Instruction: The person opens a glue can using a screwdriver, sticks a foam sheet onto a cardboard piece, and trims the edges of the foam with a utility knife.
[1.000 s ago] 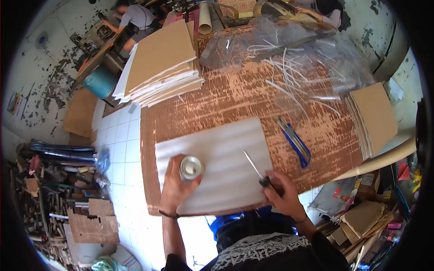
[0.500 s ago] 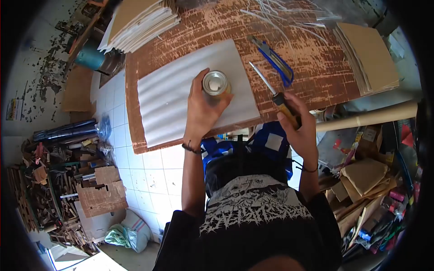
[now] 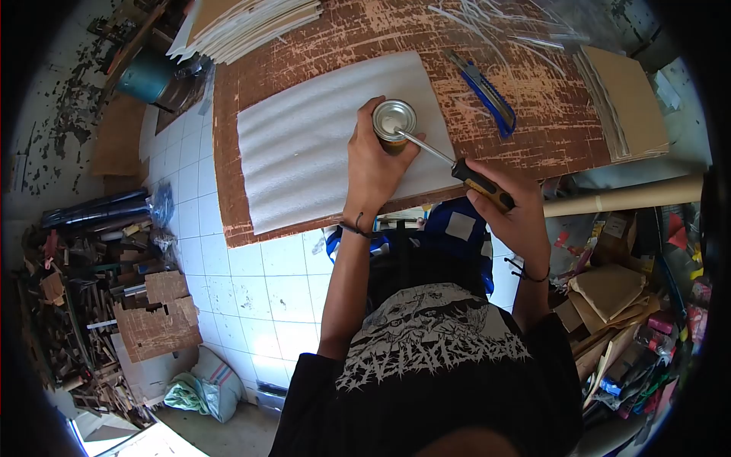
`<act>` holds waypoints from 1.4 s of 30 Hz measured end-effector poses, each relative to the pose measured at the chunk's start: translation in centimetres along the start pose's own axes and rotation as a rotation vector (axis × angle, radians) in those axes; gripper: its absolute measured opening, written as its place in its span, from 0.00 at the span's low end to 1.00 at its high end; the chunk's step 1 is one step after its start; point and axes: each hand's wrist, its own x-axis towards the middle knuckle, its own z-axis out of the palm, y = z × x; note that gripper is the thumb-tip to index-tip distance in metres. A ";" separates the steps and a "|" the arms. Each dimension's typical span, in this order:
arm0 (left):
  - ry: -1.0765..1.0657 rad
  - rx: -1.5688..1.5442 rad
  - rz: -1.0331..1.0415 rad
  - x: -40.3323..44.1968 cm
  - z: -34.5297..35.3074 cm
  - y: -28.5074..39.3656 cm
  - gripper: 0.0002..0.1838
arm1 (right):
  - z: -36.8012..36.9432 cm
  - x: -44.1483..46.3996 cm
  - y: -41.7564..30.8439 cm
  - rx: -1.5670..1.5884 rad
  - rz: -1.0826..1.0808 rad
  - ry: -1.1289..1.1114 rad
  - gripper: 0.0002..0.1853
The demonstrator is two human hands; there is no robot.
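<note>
My left hand (image 3: pixel 375 164) is wrapped round a small round metal can (image 3: pixel 394 118), its lid facing up, above a white foam sheet (image 3: pixel 304 145). In my right hand (image 3: pixel 512 206) is a screwdriver (image 3: pixel 487 185) with a black and yellow handle. Its metal shaft points left, and the tip meets the top of the can near the rim. A blue box cutter (image 3: pixel 487 95) lies on the worn brown table (image 3: pixel 365 38), right of the sheet.
Stacked cardboard sheets (image 3: pixel 251 27) stand at the table's back left, with another cardboard stack (image 3: pixel 628 103) at the right edge. White strips (image 3: pixel 487 27) lie at the back. Wood scraps (image 3: pixel 84 305) are piled on the floor at left; a cardboard tube (image 3: pixel 624 196) is at right.
The view has tilted down toward the table's front edge. The screwdriver's tip, earlier apart from the can, is now at its top. Both hands keep their holds.
</note>
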 end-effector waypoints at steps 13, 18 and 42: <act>0.026 -0.010 0.023 0.0 -0.1 -0.6 0.35 | -3.1 1.4 -3.1 -0.192 -0.078 -0.104 0.22; 0.059 0.050 0.021 0.1 0.2 -0.5 0.34 | -4.1 1.7 -5.2 -0.218 0.095 -0.209 0.21; 0.042 0.099 0.021 0.5 0.5 -0.9 0.35 | 6.4 -4.7 2.5 -0.108 0.053 0.095 0.22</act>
